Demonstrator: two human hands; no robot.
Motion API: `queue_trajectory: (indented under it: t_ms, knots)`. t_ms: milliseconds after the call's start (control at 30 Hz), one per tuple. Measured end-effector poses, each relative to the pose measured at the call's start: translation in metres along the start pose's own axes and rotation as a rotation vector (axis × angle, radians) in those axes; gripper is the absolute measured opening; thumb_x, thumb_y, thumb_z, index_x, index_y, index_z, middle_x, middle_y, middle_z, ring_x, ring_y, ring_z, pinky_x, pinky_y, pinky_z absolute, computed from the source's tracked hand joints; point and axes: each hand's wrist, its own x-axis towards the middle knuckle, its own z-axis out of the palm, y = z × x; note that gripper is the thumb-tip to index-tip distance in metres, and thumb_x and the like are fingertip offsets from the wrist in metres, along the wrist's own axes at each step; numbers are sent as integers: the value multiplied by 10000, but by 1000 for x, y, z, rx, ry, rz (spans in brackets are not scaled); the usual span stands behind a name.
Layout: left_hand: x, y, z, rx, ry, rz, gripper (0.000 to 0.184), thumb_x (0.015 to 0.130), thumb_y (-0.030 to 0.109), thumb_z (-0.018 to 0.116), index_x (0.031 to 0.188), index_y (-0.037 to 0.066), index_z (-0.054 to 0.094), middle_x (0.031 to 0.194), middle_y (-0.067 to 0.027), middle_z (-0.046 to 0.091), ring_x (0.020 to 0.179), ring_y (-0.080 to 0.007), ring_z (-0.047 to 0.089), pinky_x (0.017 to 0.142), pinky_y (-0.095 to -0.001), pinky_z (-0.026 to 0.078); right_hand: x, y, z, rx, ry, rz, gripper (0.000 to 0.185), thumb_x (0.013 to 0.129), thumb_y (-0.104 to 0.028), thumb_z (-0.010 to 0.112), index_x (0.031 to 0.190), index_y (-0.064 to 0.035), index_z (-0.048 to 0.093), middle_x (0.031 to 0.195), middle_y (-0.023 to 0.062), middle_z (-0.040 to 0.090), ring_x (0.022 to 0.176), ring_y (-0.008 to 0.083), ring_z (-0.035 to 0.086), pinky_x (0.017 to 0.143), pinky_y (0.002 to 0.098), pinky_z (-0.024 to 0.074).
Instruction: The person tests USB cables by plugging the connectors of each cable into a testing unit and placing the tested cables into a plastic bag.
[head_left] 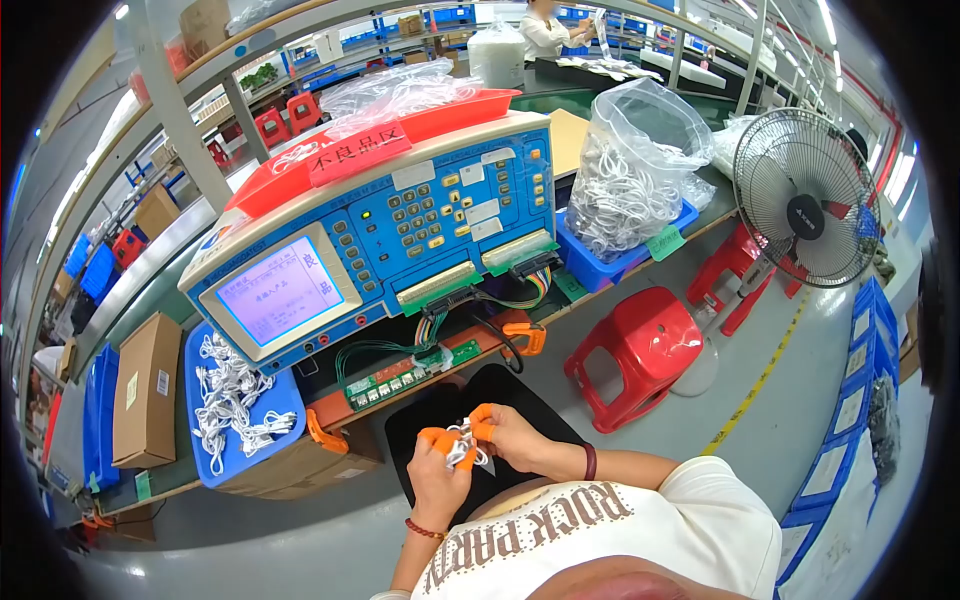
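Low in front of my torso, both hands are closed on a small looped white cable. My left hand pinches it from the left and my right hand from the right, with orange finger covers on several fingertips. Fingers hide part of the cable, including its ends. Just beyond my hands, a green circuit board with a row of ports sits at the bench edge, wired to a blue-panelled tester. The tester's lit screen faces me.
White cables fill a blue bin at left and a clear bag in a blue tray at right. Orange clamps grip the bench edge. A red stool and fan stand right. Another person works far behind.
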Motion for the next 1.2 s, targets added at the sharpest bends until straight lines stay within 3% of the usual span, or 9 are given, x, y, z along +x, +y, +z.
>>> queue_trajectory:
  t_ms: [233,467,533,567,633,733,833,1033,1200]
  knots:
    - [-1,-8,8,-173,54,37,167,739,39,678,881,6,597,867,-104,584,686,-203,584,605,-275,453,2,-2,0,123,-3,121,70,840,-46,570,891,-29,525,765,42,557,625,109,537,536,224,444]
    - [-7,-30,22,-389,152,-312,100,804,67,646,855,14,578,762,-10,548,644,-80,489,563,-224,395,3,0,13,171,67,-24,123,864,-97,587,930,-33,504,767,43,569,603,95,550,469,223,442]
    - [-6,-39,22,-526,152,-520,110,802,93,658,843,34,575,686,15,529,550,-46,443,482,-196,343,6,4,15,23,94,-313,129,853,-67,598,937,-41,502,763,27,564,604,72,543,478,210,436]
    - [-6,-39,21,-524,151,-523,110,802,93,658,843,34,575,686,15,529,550,-46,443,482,-196,343,9,5,14,25,94,-310,129,853,-67,598,937,-41,502,763,27,564,604,72,543,478,210,436]
    - [6,-30,16,-853,173,-742,122,800,105,657,852,27,579,642,20,515,495,-43,417,439,-190,312,13,8,13,-108,54,-521,137,849,-52,602,936,-44,497,761,16,557,597,49,529,491,199,428]
    - [15,-33,13,-867,133,-731,132,806,136,655,856,32,592,630,35,510,489,-47,415,431,-195,316,16,4,13,-186,68,-538,152,841,-46,611,936,-39,492,741,6,556,609,40,531,504,195,427]
    - [27,-25,11,-857,99,-756,219,813,200,657,934,22,617,675,37,534,521,-28,424,449,-188,323,21,-3,15,-228,64,-683,182,832,13,600,954,-46,478,872,33,562,751,76,543,652,218,455]
    - [33,-24,15,-941,278,-687,100,783,42,677,865,5,632,746,25,597,650,-33,511,567,-188,404,30,-15,24,-23,-35,-680,219,818,41,599,982,-41,479,923,56,550,779,95,516,675,216,426]
    - [39,-30,21,-973,314,-643,101,783,37,677,870,1,640,759,16,612,660,-42,533,587,-191,427,36,-19,28,51,-54,-680,231,828,42,592,1000,-37,461,915,48,527,795,87,508,711,213,431]
